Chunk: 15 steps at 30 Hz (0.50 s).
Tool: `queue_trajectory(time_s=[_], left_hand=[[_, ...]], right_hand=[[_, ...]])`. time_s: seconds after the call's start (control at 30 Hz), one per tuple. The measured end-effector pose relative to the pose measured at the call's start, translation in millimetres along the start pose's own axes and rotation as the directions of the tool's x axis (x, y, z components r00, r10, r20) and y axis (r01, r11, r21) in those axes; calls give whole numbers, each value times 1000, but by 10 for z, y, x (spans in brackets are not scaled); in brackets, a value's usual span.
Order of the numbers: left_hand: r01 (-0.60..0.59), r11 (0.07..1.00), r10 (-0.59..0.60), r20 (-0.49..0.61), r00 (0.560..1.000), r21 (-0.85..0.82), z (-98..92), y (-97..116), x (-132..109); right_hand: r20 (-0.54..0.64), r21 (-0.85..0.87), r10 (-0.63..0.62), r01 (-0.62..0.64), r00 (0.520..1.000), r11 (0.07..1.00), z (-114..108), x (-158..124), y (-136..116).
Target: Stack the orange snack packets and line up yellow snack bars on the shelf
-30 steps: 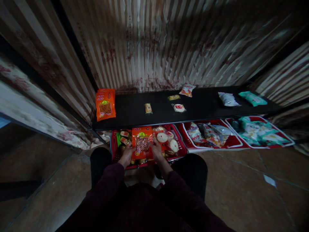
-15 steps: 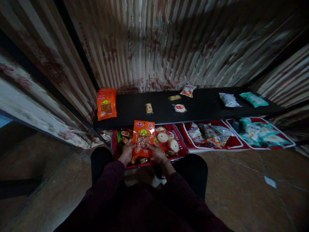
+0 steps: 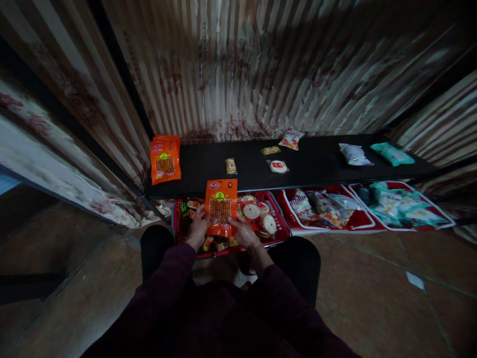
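Both hands hold one orange snack packet upright above a red basket, its printed front facing me. My left hand grips the packet's lower left edge, and my right hand pinches the lower right edge. Beneath it, the basket holds round white rice crackers and other small wrapped snacks, partly hidden by the packet and hands. On the left end of the black shelf lies a stack of matching orange packets.
Small wrapped snacks, a wrapped rice cracker and a puffed snack bag lie on the shelf. Farther right are a white bag and a green bag. Two more baskets of bags stand at right.
The orange packet has risen slightly toward the shelf edge, with both hands moving along with it. The things on the shelf have stayed in place.
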<state>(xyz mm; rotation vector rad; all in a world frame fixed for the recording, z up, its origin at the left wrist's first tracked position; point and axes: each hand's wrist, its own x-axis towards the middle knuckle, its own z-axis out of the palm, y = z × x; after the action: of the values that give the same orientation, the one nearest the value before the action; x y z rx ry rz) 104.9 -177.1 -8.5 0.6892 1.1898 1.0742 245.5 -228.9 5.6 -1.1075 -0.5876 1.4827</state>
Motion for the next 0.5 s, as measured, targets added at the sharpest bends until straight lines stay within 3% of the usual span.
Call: queue_trajectory(time_s=[0.13,0.3,0.5], left_hand=[[-52,998,52,-2,999,35,43,-11,-32],[-100,993,100,3,995,59,52,-44,-31],[-147,981,150,-10,989,126,-2,-105,1]], right_hand=[[18,27,-30,29,999,999,61,-32,-79],[40,-59,-57,59,998,997,139,-58,-150],[-51,-229,-141,126,989,965,209,-92,-177]])
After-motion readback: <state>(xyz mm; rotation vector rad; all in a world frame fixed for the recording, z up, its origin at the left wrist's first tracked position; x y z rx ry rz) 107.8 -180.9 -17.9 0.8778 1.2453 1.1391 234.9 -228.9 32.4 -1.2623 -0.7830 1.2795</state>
